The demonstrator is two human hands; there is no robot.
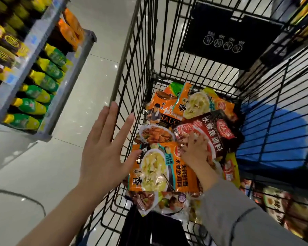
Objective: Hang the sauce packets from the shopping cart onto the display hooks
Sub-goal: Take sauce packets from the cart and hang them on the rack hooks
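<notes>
Access to the shopping cart (pixel 146 55) is from above only; black wire walls close all sides. Overlapping sauce packets (pixel 155 167) cover the basket floor. Left of the cart, open floor (pixel 89 71) separates it from the shelf (pixel 48 80).

We see a shopping cart (pixel 142 55) of black coated metal wire, sauce packets (pixel 155 167) in glossy printed plastic film, a polished, reflective tiled floor (pixel 96 71), and our matt grey cloth sleeve (pixel 238 215).
</notes>
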